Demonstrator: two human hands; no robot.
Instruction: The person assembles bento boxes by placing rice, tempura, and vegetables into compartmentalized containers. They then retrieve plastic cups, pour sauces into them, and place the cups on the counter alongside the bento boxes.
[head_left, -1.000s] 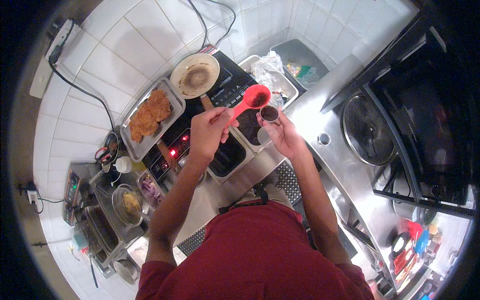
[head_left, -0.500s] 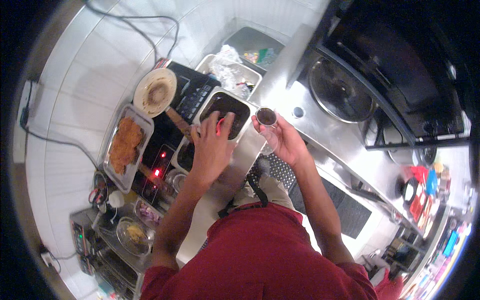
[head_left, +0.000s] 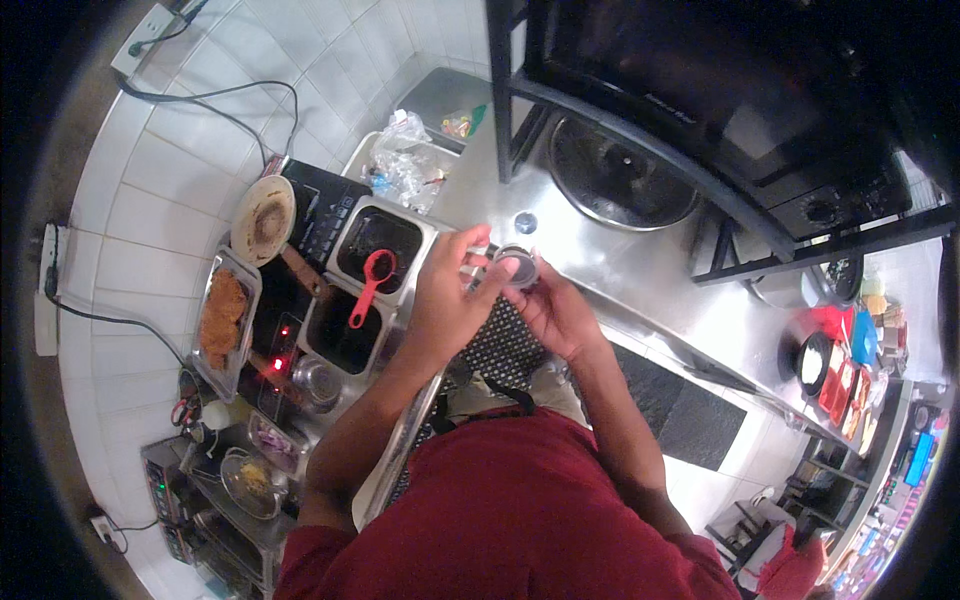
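Observation:
A small clear sauce cup (head_left: 517, 262) with dark contents is held in front of me between both hands. My right hand (head_left: 558, 316) grips it from the right and below, fingers curled round its side. My left hand (head_left: 452, 300) reaches in from the left with its thumb pressed on the cup's clear lid, its other fingers bent beside the rim. Left of my hands, a red measuring spoon (head_left: 367, 293) rests across the metal pans, its bowl over the dark sauce (head_left: 384, 240) in the far pan and its handle toward the near pan (head_left: 345, 335).
Left of the pans stands a black cooktop (head_left: 277, 318) with lit red lights. Beside it are a tray of breaded fried pieces (head_left: 221, 325) and a stained pale bowl (head_left: 263, 220). A steel counter (head_left: 475, 205) and a large round dark lid (head_left: 625, 172) lie ahead, under a black rack (head_left: 745, 215).
My left hand has let go of the red spoon over the sauce pan and moved right to the cup. The lid, hanging off the cup before, is now over its top. The view has shifted.

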